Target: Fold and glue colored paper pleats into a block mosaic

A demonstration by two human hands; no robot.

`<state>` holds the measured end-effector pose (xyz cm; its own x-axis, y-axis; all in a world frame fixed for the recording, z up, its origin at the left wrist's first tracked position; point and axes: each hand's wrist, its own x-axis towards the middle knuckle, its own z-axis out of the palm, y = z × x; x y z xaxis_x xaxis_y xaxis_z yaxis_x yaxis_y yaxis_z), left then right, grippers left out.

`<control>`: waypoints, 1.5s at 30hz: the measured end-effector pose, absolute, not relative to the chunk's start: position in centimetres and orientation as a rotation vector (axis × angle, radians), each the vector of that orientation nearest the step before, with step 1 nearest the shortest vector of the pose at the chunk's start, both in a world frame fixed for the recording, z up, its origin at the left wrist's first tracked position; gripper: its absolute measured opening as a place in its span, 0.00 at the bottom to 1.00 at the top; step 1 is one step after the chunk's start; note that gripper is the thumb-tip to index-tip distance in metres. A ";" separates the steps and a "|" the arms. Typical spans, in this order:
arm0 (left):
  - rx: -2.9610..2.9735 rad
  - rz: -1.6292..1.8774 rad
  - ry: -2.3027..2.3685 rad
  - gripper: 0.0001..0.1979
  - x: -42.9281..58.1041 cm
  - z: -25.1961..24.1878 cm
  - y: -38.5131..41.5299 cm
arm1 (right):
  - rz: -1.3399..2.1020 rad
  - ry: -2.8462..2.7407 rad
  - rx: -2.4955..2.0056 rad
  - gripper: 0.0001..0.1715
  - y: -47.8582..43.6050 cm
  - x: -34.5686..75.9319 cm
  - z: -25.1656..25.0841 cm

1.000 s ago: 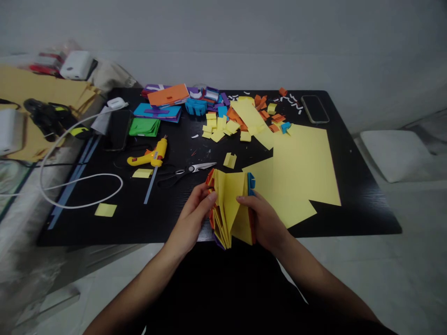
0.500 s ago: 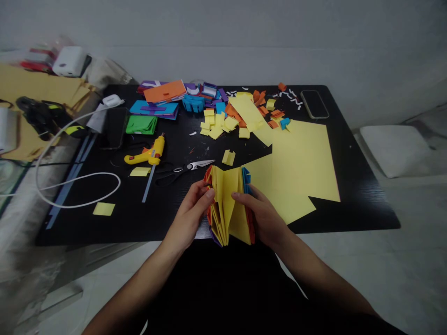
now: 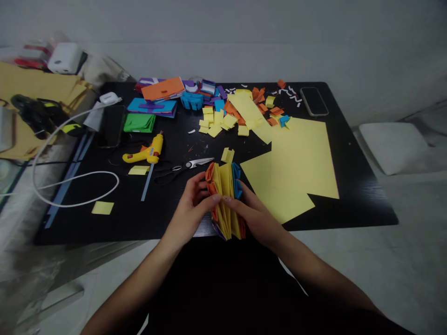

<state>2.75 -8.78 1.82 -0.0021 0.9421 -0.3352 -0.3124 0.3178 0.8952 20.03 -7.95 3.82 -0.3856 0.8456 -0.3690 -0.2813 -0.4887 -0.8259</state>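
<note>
Between my hands, at the table's front edge, is a folded paper booklet [image 3: 225,186] with yellow accordion-like pages. Its sides carry orange and blue folded paper, with a bit of purple at the lower left. My left hand [image 3: 192,204] grips its left side, thumb on the yellow folds and fingers behind. On the right side my right hand [image 3: 256,214] holds it the same way, the thumb tip close to the left one. A small folded yellow paper piece [image 3: 227,155] lies just beyond it, beside the scissors [image 3: 185,167].
A yellow glue gun [image 3: 148,151] with a glue stick lies left. Behind are folded coloured papers [image 3: 164,90] and yellow and orange scraps [image 3: 223,121]. Large yellow sheets [image 3: 300,163] spread right, below a phone [image 3: 314,101]. A white cable [image 3: 115,186] loops at left.
The booklet has been squeezed narrower, its spread yellow pages drawing together. My right hand has moved left, bringing the two thumbs nearly together.
</note>
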 end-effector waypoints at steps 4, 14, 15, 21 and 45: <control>0.647 1.127 1.146 0.28 2.4 1.6 -8.6 | 1.971 -0.929 -1.024 0.39 -7.6 20.1 4.1; 0.657 1.173 1.150 0.23 2.4 1.2 -8.7 | 1.840 -1.406 -1.187 0.62 -6.4 20.4 4.8; 0.714 1.184 1.170 0.25 2.3 0.8 -8.8 | 1.831 -1.464 -1.216 0.63 -6.5 20.5 4.9; 1.004 1.171 1.190 0.35 2.1 0.1 -9.3 | 1.824 -1.638 -1.343 0.64 -7.1 20.6 5.7; 0.461 1.212 1.188 0.24 2.2 1.4 -9.2 | 1.728 -1.430 -1.261 0.45 -7.5 21.2 2.9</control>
<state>2.17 -9.18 1.43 -0.1056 0.8872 -0.4491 -0.4670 0.3545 0.8101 21.22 -7.49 2.86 -0.4002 0.8633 -0.3073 0.1406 -0.2735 -0.9515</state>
